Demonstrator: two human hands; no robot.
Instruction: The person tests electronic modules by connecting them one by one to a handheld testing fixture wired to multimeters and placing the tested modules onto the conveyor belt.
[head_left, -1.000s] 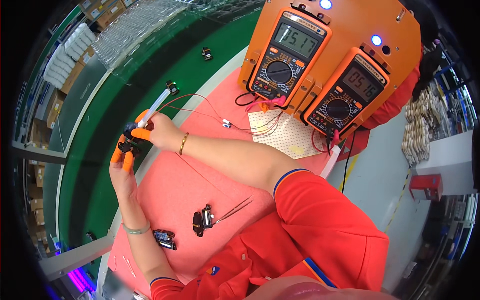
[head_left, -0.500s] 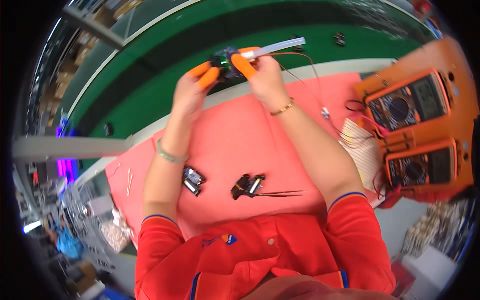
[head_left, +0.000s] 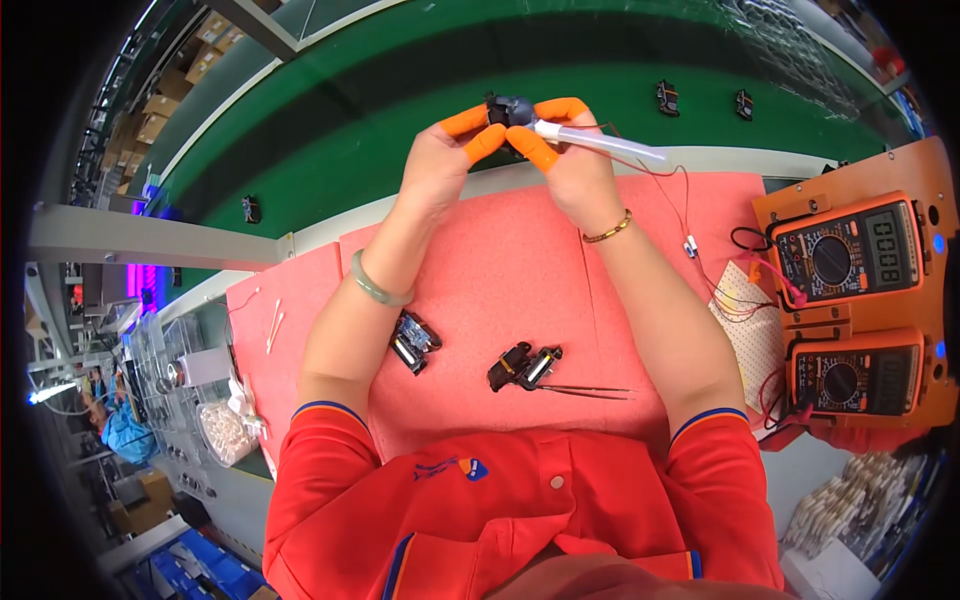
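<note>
My left hand, with orange finger cots, pinches the left side of a small black electronic part above the far edge of the pink mat. From the other side my right hand, also in orange finger cots, grips the same part. A translucent white stick runs rightward from between the right fingers, and its inner end is hidden there. On the mat lie a second black part, beside my left forearm, and a third in the middle. Tweezers touch or lie beside that third part.
Two orange multimeters stand in an orange holder at the right, with thin leads across the mat. Beyond runs a green conveyor belt carrying several black parts. Cotton swabs lie left; a metal post stands there.
Both hands, still on the black part, appear farther right in the picture. The whole view has shifted too, with mat and meters displaced rightward. The white stick now slants downward to the right.
</note>
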